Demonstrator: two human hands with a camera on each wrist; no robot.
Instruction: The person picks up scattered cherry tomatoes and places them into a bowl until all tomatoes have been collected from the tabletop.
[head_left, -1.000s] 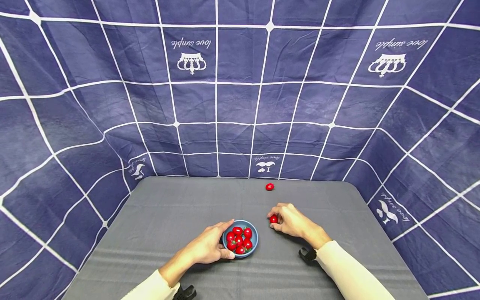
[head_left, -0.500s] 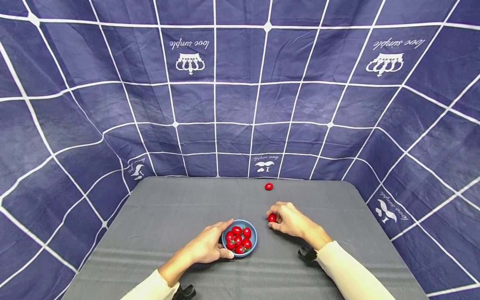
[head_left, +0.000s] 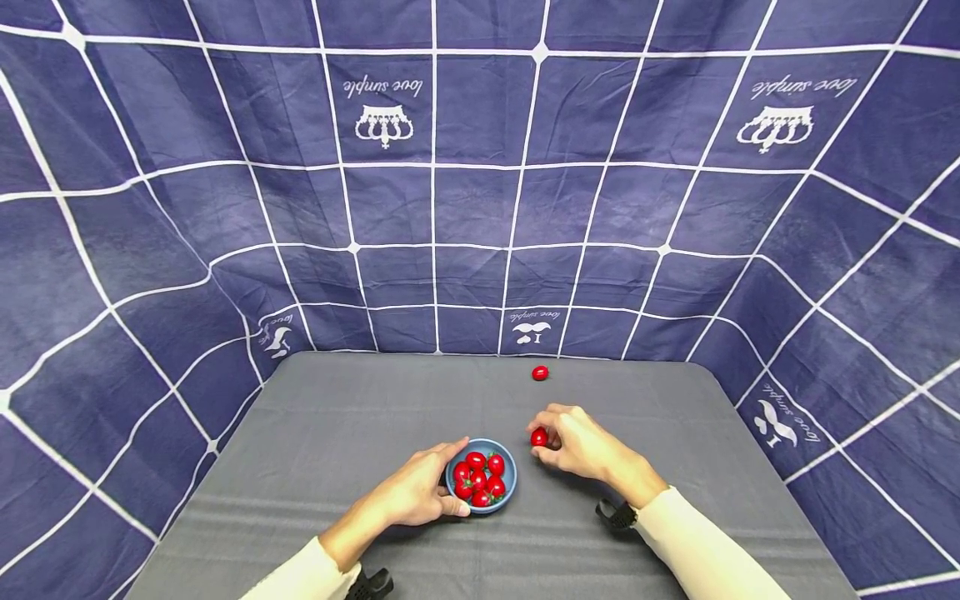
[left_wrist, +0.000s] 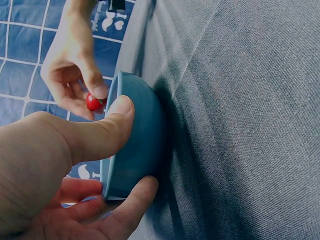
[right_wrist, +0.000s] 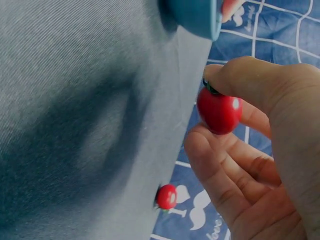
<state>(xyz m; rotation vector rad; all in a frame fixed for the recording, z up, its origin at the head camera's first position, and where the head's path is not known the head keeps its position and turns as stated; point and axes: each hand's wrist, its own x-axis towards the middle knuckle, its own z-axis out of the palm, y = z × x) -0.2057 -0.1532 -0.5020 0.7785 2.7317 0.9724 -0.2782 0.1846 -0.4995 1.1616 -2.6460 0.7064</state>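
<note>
A blue bowl stands on the grey table with several red cherry tomatoes in it. My left hand grips the bowl's left side; the left wrist view shows the thumb over the rim of the bowl and fingers round its wall. To the right of the bowl, my right hand pinches one cherry tomato between thumb and fingers, above the cloth. Its green stem end lies against the thumb. Another cherry tomato lies alone near the table's far edge.
Grey cloth covers the table. Blue curtain with white grid lines rises behind it and on both sides. Black bands sit at both wrists, by the light sleeves.
My right hand has moved slightly left, toward the bowl, with the cherry tomato in its fingers. The left hand and the bowl stay in place.
</note>
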